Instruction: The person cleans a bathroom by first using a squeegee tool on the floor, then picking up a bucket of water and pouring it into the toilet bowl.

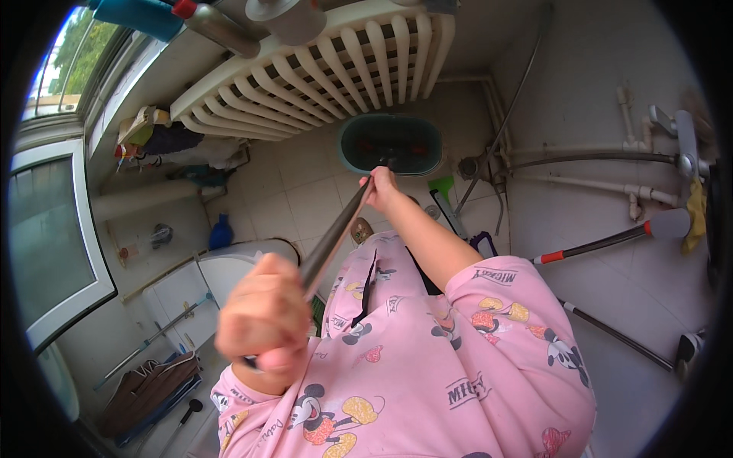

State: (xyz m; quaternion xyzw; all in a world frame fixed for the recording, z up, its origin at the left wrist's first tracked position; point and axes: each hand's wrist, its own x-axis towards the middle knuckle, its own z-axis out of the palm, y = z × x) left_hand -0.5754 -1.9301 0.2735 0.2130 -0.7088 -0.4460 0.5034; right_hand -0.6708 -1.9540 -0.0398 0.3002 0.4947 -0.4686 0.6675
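Note:
A long metal pole [338, 232] slants across the picture between my two hands. My left hand [263, 320] is closed around its near, upper end and looks blurred. Farther down, my right hand [382, 188] grips the same pole just in front of an oval teal basin [342, 146]. Dark water [372, 134] appears to fill the basin, with dim reddish shapes in it. The pole's lower end is hidden behind my right hand and in the dark basin, so I cannot tell what is on it.
A white radiator [320, 74] runs behind the basin. A grey hose [515, 109], a floor drain pipe [472, 167] and a green dustpan-like piece [442, 186] are to the right. On the left are an opened window [51, 229] and a blue bottle [220, 232]. Another pole [601, 243] leans at right.

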